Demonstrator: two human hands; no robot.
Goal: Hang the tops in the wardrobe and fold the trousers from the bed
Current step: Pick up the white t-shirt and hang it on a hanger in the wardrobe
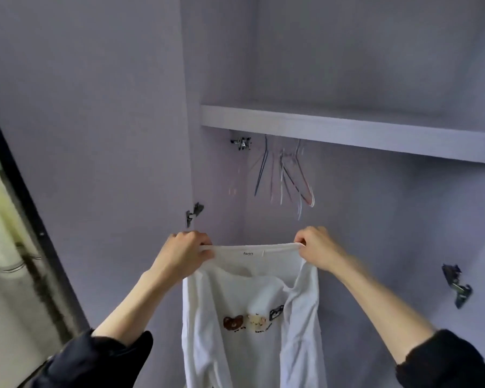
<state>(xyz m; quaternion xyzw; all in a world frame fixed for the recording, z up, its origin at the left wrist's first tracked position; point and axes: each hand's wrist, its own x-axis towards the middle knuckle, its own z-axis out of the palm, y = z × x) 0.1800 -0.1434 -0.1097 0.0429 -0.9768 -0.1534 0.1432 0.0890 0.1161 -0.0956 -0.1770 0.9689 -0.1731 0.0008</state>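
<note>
Below the hangers (284,175), white top (249,317) stretched between left hand (186,249) and right hand (318,246).

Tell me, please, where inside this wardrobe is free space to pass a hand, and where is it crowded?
Free: under the shelf, right of the wire hangers, across to the right-side hinge. Crowded: the hangers cluster near the rail bracket; below them, left hand and right hand stretch the white top.

Pale lilac laminate panels (375,219) are lining the walls around a thick lilac shelf board (347,130). Below the shelf, metal hinges (194,212) are catching dull light; left of it, a dark-framed glass door (17,247) is glowing.
</note>
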